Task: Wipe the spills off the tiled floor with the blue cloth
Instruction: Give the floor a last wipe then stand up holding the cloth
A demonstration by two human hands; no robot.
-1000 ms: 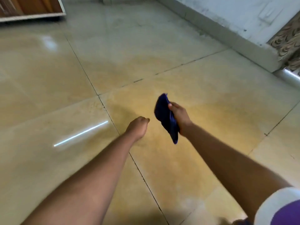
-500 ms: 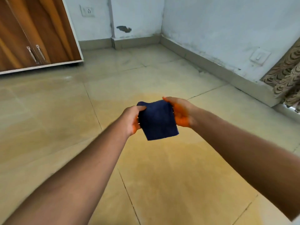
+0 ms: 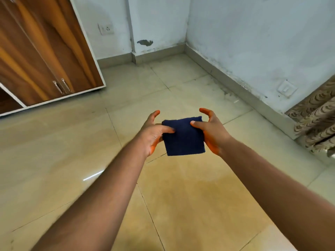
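Observation:
A dark blue cloth [image 3: 184,137], folded into a small square, is held up in the air in front of me above the tiled floor [image 3: 190,196]. My left hand [image 3: 154,133] pinches its left edge with thumb and fingers. My right hand [image 3: 211,132] pinches its right edge, thumb on top. Both index fingers stick out past the cloth. A broad yellowish patch tints the beige tiles under and in front of my arms.
A wooden wardrobe [image 3: 45,51] with two metal handles stands at the back left. Pale blue walls with a grey skirting [image 3: 244,91] close the back and right. A patterned curtain [image 3: 315,120] hangs at the right edge.
A second ago only my right hand held the crumpled cloth near the floor. My left hand has since taken its other edge, the cloth now hangs flat, and my view has lifted toward the room corner.

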